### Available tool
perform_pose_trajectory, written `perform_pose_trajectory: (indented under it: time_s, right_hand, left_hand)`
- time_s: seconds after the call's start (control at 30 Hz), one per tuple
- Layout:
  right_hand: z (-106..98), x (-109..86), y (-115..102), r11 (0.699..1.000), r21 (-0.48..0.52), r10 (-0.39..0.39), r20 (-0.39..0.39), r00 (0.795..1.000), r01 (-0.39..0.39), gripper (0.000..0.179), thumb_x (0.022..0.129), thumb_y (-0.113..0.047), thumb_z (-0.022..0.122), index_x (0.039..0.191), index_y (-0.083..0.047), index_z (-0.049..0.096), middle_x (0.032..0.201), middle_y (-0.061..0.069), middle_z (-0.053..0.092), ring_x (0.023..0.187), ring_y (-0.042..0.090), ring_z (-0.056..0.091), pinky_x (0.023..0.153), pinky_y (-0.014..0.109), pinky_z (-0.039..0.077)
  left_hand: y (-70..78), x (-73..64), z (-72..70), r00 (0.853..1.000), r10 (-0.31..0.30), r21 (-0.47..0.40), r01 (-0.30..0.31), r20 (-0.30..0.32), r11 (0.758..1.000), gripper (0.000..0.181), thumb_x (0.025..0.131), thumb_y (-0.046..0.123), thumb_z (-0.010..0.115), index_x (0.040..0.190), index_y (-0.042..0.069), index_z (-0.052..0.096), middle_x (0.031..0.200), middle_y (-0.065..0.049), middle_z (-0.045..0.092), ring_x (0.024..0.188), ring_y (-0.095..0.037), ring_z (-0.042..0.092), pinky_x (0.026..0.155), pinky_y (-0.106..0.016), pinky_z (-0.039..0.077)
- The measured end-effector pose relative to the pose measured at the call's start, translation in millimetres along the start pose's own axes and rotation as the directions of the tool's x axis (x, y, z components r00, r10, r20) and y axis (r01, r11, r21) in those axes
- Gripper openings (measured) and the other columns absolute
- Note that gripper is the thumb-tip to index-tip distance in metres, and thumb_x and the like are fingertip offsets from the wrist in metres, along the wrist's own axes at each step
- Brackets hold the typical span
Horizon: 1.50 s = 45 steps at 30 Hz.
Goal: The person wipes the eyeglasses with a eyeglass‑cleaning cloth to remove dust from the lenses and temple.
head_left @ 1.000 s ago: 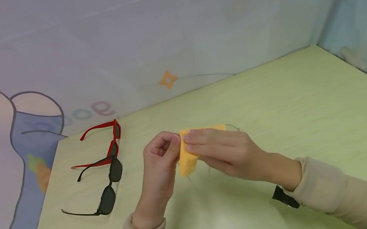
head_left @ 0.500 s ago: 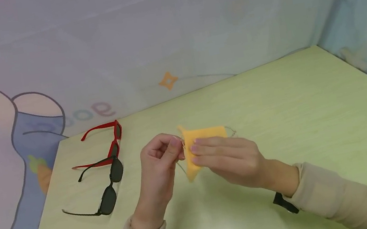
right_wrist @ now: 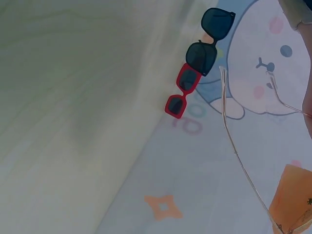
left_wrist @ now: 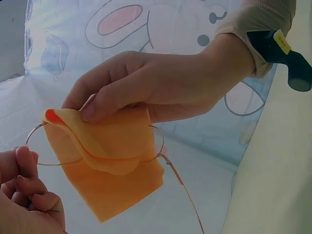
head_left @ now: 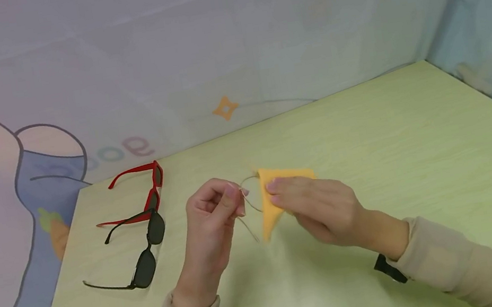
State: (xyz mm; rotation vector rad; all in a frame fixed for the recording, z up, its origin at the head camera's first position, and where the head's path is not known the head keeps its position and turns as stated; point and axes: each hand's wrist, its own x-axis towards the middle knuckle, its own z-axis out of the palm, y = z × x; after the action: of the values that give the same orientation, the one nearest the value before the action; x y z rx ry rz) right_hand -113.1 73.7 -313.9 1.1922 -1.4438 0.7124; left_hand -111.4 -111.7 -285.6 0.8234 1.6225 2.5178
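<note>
My left hand [head_left: 211,210] pinches the thin wire rim of a pair of eyeglasses [left_wrist: 182,184] at one end of the frame. A yellow-orange cloth [head_left: 271,213] is folded over the eyeglasses, and my right hand [head_left: 327,207] holds it between thumb and fingers. In the left wrist view, the cloth drapes over both faces of the frame, with a rim curve showing on either side. The lens area under it is hidden. One thin temple hangs below my left hand in the head view. In the right wrist view, the temples extend past the cloth's corner.
Black sunglasses [head_left: 144,266] lie with temples spread at the table's left side. Red sunglasses [head_left: 152,199] lie just behind them, partly overlapped. A printed backdrop [head_left: 257,39] stands along the table's back edge. The pale table [head_left: 395,151] extends to the right.
My right hand and the cloth have shifted right along the eyeglasses, away from my left hand. The rim near my left hand has come into view. My left hand has barely moved.
</note>
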Motion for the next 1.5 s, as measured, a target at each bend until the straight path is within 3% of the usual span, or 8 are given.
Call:
perform_pose_trajectory:
  time_s: [0.4, 0.67, 0.97, 1.3, 1.5]
  right_hand:
    - [1, 11.8, -2, 0.988, 0.045, 0.143, 0.030, 0.989, -0.144, 0.021, 0.095, -0.001, 0.047, 0.102, 0.008, 0.064, 0.104, 0.017, 0.067, 0.097, 0.028, 0.065, 0.082, 0.035, 0.051]
    - [5, 15.1, -2, 0.986, 0.070, 0.151, 0.009, 0.989, -0.151, 0.024, 0.094, -0.001, 0.043, 0.100, 0.007, 0.066, 0.102, 0.017, 0.067, 0.097, 0.028, 0.065, 0.079, 0.035, 0.052]
    - [6, 13.4, -2, 0.998, 0.040, 0.042, -0.094, 0.995, -0.039, 0.016, 0.090, 0.001, 0.053, 0.089, 0.005, 0.069, 0.092, 0.018, 0.069, 0.089, 0.029, 0.067, 0.075, 0.035, 0.053]
    - [2, 14.6, 0, 0.998, -0.003, -0.068, -0.052, 0.996, 0.068, 0.011, 0.087, -0.005, 0.065, 0.091, 0.004, 0.070, 0.092, 0.018, 0.069, 0.093, 0.027, 0.066, 0.076, 0.035, 0.053]
    - [2, 12.3, 0, 0.991, -0.036, -0.128, -0.049, 0.991, 0.127, 0.006, 0.085, 0.000, 0.066, 0.089, 0.002, 0.070, 0.088, 0.015, 0.070, 0.084, 0.027, 0.068, 0.073, 0.033, 0.053]
  left_hand:
    - [-7.9, -0.6, 4.2, 0.999, -0.037, 0.037, 0.037, -0.003, 0.999, 0.010, 0.083, 0.030, 0.068, 0.081, 0.020, 0.066, 0.073, 0.007, 0.059, 0.065, -0.006, 0.053, 0.064, -0.018, 0.047]
    - [-12.1, 1.4, 8.4, 0.999, -0.028, 0.018, 0.029, -0.026, 0.999, 0.010, 0.085, 0.028, 0.066, 0.082, 0.018, 0.066, 0.075, 0.006, 0.061, 0.064, -0.007, 0.052, 0.060, -0.019, 0.045]
    - [-12.9, 4.1, 14.5, 0.999, -0.044, -0.015, 0.043, -0.012, 0.999, 0.012, 0.082, 0.030, 0.069, 0.080, 0.019, 0.066, 0.074, 0.006, 0.059, 0.065, -0.006, 0.051, 0.061, -0.017, 0.045]
    - [-12.3, 5.3, 18.1, 0.998, -0.029, -0.048, 0.026, -0.058, 0.998, 0.014, 0.081, 0.031, 0.070, 0.078, 0.018, 0.066, 0.071, 0.006, 0.057, 0.064, -0.005, 0.051, 0.062, -0.016, 0.046]
    - [-13.2, 4.5, 15.6, 0.998, -0.041, -0.065, 0.037, -0.050, 0.997, 0.014, 0.081, 0.031, 0.070, 0.079, 0.017, 0.065, 0.070, 0.006, 0.058, 0.064, -0.005, 0.053, 0.065, -0.016, 0.047]
